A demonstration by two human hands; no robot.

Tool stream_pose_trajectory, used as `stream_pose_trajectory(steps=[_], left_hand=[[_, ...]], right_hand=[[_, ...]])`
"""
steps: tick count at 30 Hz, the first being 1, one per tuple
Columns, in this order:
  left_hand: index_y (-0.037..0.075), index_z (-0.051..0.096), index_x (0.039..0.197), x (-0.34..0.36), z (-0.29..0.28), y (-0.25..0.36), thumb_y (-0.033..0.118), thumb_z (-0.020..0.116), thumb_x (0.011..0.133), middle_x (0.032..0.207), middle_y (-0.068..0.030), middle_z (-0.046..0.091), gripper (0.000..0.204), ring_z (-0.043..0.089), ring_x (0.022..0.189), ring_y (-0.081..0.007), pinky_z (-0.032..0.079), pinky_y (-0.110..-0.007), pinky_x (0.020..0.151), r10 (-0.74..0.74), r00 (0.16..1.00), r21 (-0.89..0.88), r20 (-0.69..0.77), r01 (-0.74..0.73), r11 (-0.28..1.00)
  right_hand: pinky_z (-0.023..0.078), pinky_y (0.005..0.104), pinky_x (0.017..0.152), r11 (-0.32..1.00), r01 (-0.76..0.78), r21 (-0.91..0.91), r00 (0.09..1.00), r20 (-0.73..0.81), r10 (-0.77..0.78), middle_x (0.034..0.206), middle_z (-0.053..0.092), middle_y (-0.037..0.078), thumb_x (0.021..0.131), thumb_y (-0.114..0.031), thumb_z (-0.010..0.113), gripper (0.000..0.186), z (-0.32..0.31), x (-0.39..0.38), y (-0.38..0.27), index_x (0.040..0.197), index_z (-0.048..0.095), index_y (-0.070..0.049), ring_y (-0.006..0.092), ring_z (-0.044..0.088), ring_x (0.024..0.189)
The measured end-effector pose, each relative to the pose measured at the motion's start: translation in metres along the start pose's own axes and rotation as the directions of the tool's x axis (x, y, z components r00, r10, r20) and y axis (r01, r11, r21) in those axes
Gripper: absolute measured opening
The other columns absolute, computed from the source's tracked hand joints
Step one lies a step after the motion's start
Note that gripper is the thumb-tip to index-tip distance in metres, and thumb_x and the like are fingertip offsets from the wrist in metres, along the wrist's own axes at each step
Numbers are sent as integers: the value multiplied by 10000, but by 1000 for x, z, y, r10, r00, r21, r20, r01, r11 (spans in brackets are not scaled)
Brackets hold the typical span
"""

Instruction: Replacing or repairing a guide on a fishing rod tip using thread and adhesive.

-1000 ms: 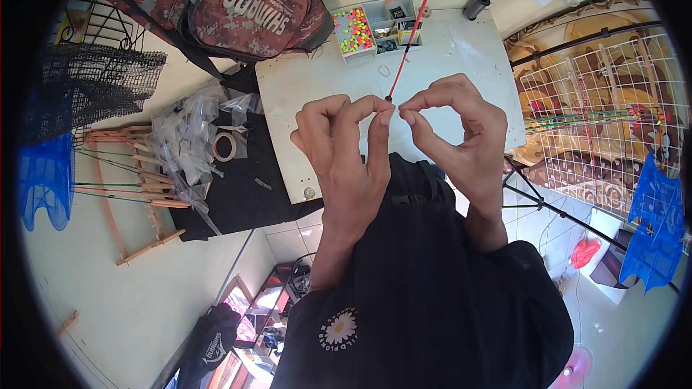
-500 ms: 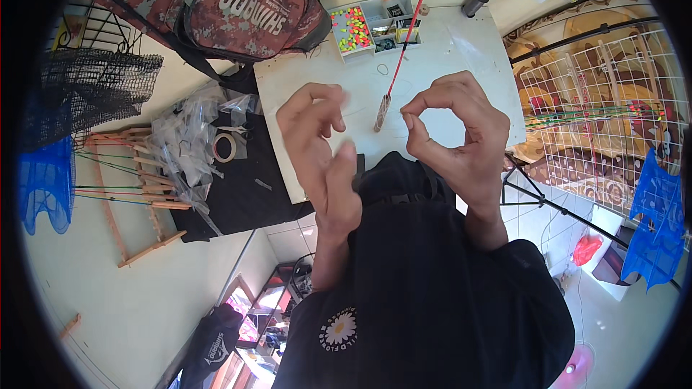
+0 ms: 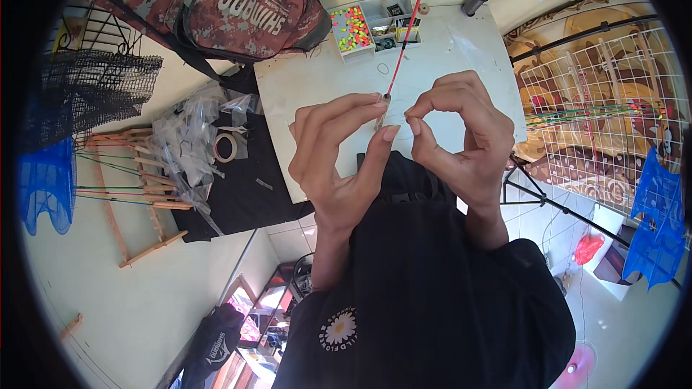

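Note:
My left hand [image 3: 333, 155] is raised above the white table, its thumb and fingertips apart with a gap between them. Its fingertips overlap the lower end of a thin red rod [image 3: 408, 32], partly hiding the rod's pale, handle-like end; I cannot tell if they touch it. To the right, my right hand [image 3: 472, 130] has its thumb and index finger pinched together. Whatever that pinch holds is too small to make out. A small loop of thin line [image 3: 383, 68] lies on the table beyond the left fingertips.
At the table's [image 3: 468, 43] far side stands a tray of bright floats [image 3: 351, 30] beside a grey compartment box [image 3: 382, 9]. A camouflage bag [image 3: 252, 11] sits far left, a tape roll [image 3: 225, 147] on black cloth. A white wire rack [image 3: 577, 94] stands at right.
My left hand has moved right and its fingers have stretched out toward the rod's lower end. My right hand keeps its pinch, with barely any shift.

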State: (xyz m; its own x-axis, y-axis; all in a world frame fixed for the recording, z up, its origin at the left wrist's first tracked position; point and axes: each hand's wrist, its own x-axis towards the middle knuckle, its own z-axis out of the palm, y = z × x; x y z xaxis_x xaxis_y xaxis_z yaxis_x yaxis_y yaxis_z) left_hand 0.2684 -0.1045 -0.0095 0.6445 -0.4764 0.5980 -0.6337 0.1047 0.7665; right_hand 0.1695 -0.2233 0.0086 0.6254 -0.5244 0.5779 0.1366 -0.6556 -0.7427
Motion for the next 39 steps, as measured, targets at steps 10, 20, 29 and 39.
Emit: stream_pose_trajectory(steps=[10,20,29,39], left_hand=[[49,692,910,-1,-4,5,2,789,713,850,-31,718,225,516,768,-126,370,-259,696,-195,981,-207,19,195,959],[61,693,865,0,-5,7,-4,749,741,816,-27,686,151,525,733,-155,365,-287,710,-123,992,-30,14,124,992],[73,652,878,0,-3,9,-8,724,754,839,-16,641,164,522,761,-182,331,-316,688,13,1000,169,18,-15,985],[77,659,899,-3,0,7,-8,729,743,856,-11,637,191,523,776,-184,317,-320,681,27,1000,205,0,-27,978]], right_hand=[[481,305,664,1000,11,14,1000,23,-11,779,644,39,638,42,717,229,0,0,-1,839,651,-42,216,584,759],[479,312,667,998,51,-39,998,45,-49,802,639,38,633,53,718,252,-1,1,-3,855,643,-40,226,578,771],[476,322,655,972,144,-183,989,61,-135,822,626,42,658,57,736,239,-3,4,-9,860,649,-38,235,566,770],[450,306,726,984,-160,79,982,109,151,775,655,38,735,3,722,211,-1,-2,-8,940,709,-45,175,565,771]])
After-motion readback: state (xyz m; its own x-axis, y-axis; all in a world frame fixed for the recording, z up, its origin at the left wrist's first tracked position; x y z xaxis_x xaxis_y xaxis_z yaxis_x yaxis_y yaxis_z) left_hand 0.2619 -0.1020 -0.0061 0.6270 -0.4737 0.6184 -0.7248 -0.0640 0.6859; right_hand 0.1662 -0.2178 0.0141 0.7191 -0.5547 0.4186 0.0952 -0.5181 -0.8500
